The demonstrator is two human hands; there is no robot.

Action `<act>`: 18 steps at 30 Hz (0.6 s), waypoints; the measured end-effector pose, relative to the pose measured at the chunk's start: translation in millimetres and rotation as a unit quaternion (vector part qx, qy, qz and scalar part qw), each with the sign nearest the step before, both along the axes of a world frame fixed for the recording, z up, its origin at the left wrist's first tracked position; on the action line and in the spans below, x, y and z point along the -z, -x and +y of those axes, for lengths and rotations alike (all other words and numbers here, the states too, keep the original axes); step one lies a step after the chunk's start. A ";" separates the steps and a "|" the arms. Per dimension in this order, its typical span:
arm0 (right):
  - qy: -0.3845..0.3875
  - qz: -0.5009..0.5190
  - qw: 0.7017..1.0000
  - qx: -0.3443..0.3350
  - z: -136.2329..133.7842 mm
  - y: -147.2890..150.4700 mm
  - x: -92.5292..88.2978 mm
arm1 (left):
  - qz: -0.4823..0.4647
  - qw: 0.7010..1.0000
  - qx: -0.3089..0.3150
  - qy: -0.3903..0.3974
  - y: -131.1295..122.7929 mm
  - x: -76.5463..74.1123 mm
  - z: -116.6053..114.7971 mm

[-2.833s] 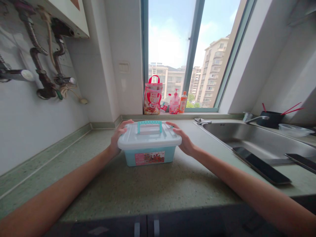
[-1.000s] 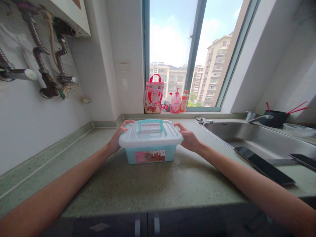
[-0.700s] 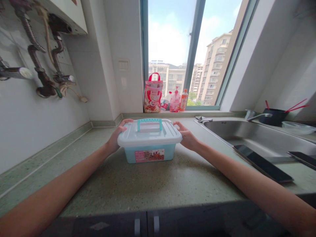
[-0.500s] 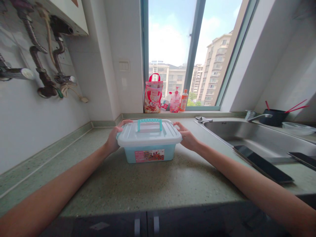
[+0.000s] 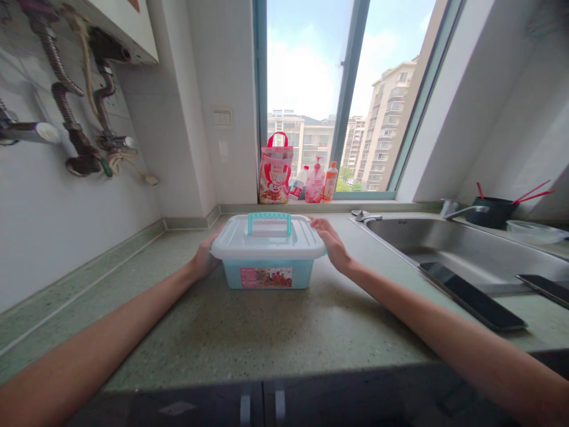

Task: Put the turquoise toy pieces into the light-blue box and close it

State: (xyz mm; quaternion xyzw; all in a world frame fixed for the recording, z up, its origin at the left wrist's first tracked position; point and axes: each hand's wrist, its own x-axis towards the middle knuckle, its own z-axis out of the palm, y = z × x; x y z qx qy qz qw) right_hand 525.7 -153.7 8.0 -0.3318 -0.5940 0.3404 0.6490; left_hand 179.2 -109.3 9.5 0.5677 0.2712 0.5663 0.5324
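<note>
Your left hand sits at the left end of the box, partly hidden; you can't tell its grip. The box stands lidded on the worktop. Your right hand touches the right end, grasp unclear. You appear to be steadying it; the next move likely calls for even pressure.

Bright window daylight, dim cabinet fronts, stretched edges, soft blur

Windowsill: bag stands beside tilted bottle, pink pump bottle, orange bottle | right: sink, tap, black pot with red sticks, clear bowl | black slab lies by sink's near edge | left: pipes
</note>
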 end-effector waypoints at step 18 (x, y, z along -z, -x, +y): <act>-0.137 -0.330 0.927 -0.111 -23.4 6.5 -53.5 | -0.060 0.996 0.022 0.059 5.4 9.3 11.3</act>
